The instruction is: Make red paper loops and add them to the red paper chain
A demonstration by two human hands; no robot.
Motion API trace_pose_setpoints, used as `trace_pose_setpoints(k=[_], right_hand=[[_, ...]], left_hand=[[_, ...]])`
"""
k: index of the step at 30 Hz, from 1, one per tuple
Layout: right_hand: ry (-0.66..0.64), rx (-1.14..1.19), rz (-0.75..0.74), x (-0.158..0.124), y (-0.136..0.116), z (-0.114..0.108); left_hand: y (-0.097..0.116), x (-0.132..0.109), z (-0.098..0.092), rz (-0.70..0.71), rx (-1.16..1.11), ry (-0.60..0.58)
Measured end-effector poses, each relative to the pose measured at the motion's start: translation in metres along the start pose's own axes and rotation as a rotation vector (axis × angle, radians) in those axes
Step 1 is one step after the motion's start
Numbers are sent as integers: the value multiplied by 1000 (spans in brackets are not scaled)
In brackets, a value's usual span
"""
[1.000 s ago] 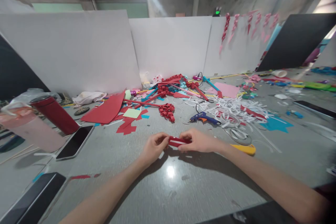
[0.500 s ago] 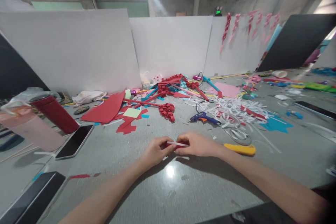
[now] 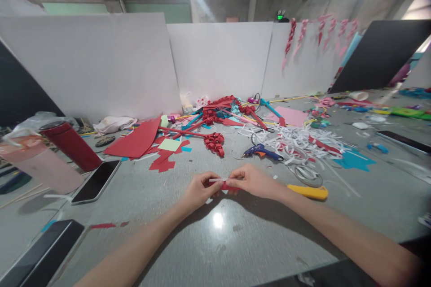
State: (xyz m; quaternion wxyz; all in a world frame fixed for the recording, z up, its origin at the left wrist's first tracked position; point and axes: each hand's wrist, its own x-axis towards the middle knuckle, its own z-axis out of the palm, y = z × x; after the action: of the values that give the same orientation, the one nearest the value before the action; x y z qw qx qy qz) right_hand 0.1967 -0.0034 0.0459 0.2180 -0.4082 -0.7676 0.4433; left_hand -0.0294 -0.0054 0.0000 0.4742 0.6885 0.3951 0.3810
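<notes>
My left hand [image 3: 198, 189] and my right hand [image 3: 253, 181] meet low over the middle of the grey table, fingertips nearly touching. Between them is a small red paper piece [image 3: 226, 187] with a narrow white strip [image 3: 217, 180] along its upper edge. The left thumb and fingers pinch the left end of the paper. Right thumb and forefinger are closed at the strip, while other right fingers sit behind the paper. Part of the red piece is hidden by my fingers, and whether the strip is stuck to it I cannot tell.
A blue glue gun [image 3: 262, 151] and a yellow cutter [image 3: 308, 191] lie beyond and right of my hands. White paper strips [image 3: 299, 141] heap behind them. Red paper flowers [image 3: 214, 143] lie ahead. At left are a phone [image 3: 96, 181], red flask [image 3: 72, 145] and pink bottle [image 3: 50, 166].
My right hand has risen slightly, its thumb and forefinger now pinching at the strip. The red paper has tilted to show more below the strip, and the strip's visible part sits further left.
</notes>
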Motion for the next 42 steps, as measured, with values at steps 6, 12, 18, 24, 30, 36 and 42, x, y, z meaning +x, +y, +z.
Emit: trace_pose_setpoints(k=[6, 12, 18, 24, 30, 36, 42], right_hand=[[43, -97, -39, 0, -6, -1], [124, -182, -18, 8, 9, -11], [184, -237, -9, 12, 17, -16], [228, -287, -20, 12, 17, -17], [267, -294, -50, 13, 20, -20], [211, -282, -120, 9, 12, -7], [208, -313, -153, 10, 7, 4]], left_hand=[[1, 0, 3, -54, -39, -25], [-1, 2, 1, -68, -79, 23], [-7, 7, -2, -101, -140, 89], [-9, 8, -3, -89, -163, 117], [-4, 8, -2, -104, -129, 187], [0, 3, 2, -39, 28, 110], [-3, 6, 1, -61, -13, 61]])
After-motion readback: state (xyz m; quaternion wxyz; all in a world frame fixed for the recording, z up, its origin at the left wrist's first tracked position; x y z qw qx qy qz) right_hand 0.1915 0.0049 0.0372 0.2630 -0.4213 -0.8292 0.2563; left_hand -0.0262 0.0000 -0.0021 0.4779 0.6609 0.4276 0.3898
